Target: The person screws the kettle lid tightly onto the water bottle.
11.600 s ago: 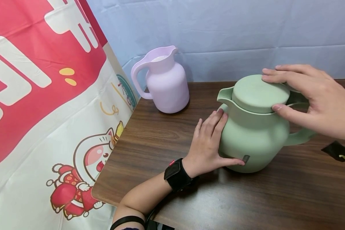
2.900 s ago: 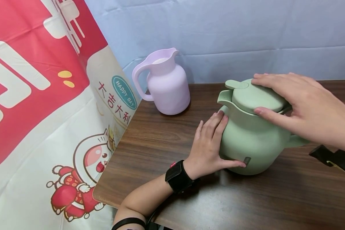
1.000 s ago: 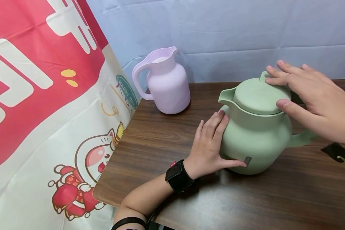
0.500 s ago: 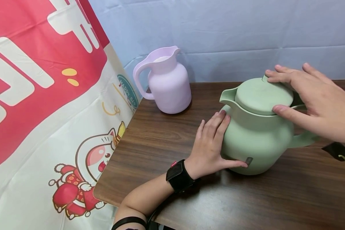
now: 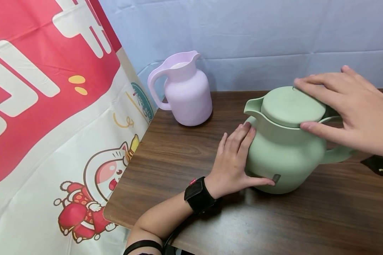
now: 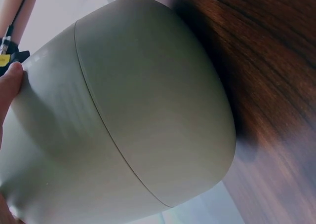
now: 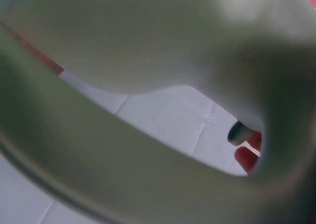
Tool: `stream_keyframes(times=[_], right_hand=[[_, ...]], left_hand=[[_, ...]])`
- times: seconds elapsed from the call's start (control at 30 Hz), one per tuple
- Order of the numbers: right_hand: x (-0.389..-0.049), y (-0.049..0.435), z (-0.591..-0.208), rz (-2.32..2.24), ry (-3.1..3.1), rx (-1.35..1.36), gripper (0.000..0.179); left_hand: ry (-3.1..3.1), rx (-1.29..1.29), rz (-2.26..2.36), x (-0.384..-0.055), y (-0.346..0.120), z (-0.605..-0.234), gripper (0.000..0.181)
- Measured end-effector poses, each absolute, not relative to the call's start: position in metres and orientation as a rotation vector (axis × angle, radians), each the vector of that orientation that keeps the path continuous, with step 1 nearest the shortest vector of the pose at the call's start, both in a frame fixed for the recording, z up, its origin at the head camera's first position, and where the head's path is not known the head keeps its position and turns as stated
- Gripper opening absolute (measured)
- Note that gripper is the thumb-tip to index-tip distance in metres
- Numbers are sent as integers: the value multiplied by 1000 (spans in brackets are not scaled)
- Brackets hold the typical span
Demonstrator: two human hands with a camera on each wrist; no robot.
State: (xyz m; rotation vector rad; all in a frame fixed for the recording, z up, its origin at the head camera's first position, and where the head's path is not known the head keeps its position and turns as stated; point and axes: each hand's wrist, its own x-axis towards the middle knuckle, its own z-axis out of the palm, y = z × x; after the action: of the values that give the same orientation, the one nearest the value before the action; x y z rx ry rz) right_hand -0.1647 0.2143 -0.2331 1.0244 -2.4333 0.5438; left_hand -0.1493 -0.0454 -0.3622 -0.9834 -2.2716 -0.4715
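Note:
A light green insulated jug (image 5: 284, 156) stands upright on the table, its spout facing left and its handle (image 5: 338, 154) to the right. My left hand (image 5: 231, 163) presses on the jug's left side, fingers and thumb stretched over the belly. On top, my right hand (image 5: 359, 108) grips the round lid (image 5: 288, 106), thumb on the near edge and index finger on the far edge. The lid's small tab is mostly hidden under those fingers. The left wrist view shows the jug's base (image 6: 163, 95) close up; the right wrist view is filled by blurred green surfaces (image 7: 98, 150).
A lilac jug (image 5: 189, 95) with an uncovered mouth stands at the back left of the wooden table (image 5: 178, 148). The table's left edge meets a printed red and white cloth (image 5: 51, 141). A pale blue sheet (image 5: 258, 35) hangs behind.
The lid's tab, near the spout 2.9 s ago, turned clockwise to the back by 1 s ago. Since then my right fingers have closed onto the lid's edge. My left hand stays put.

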Motion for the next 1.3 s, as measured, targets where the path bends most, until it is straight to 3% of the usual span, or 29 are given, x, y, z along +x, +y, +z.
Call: stream_keyframes(times=[0.13,0.47,0.7,1.1,1.2,1.3], right_hand=[[-170,216,-228,519,-2472,1048,76],[-179,227,-221,620,-2580,1205,94],[-175,231,-221,616,-2534,1069,103],[-178,234,-229,638,-2334,1047,95],[-189,245,-241,644,-2339,1022,95],[-231,286,-282,650,-2318,1023,101]], left_hand=[[-2266,-982,-464,-150,-46,-362,136],[-2274,-982,-467,-150,-45,-362,138],[-2281,-982,-463,-150,-44,-362,137],[-2282,-982,-454,-151,-43,-362,137],[-2281,-980,-456,-150,-43,-362,137],[-2276,-984,-462,-150,-43,-363,137]])
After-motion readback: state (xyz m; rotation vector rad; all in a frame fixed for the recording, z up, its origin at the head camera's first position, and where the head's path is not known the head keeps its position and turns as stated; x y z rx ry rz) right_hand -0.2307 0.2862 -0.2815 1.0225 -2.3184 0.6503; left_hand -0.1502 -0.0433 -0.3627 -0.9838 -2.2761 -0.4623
